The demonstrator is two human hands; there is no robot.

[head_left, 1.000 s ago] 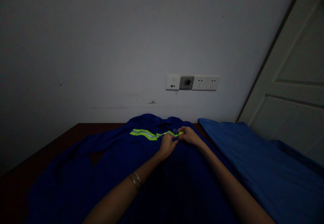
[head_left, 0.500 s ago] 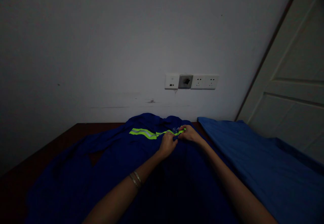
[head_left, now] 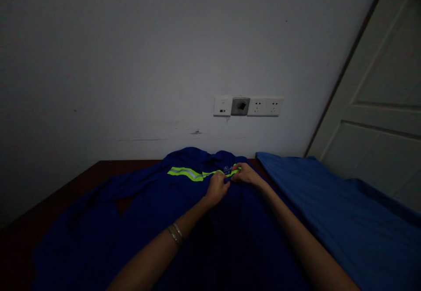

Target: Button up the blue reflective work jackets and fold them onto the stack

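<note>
Dim light swallows the near folds of a dark royal-blue fabric garment (head_left: 158,220), cut off at the near edge, as a person's two bare hands work at its far part, close to a white wall (head_left: 148,62). The left hand (head_left: 217,188), below silver-coloured bracelets (head_left: 176,233), and the right hand (head_left: 245,174) each pinch the blue cloth, side by side; their fingers hide what lies between them. The garment is rumpled, spread over a dark red-brown tabletop (head_left: 131,165), one sleeve trailing left. A fluorescent yellow-green band with a silvery stripe (head_left: 186,173) crosses it; a small pale marking (head_left: 226,168) beyond the hands is illegible. At right lies a lighter blue cloth (head_left: 345,212), also cut off.
</note>
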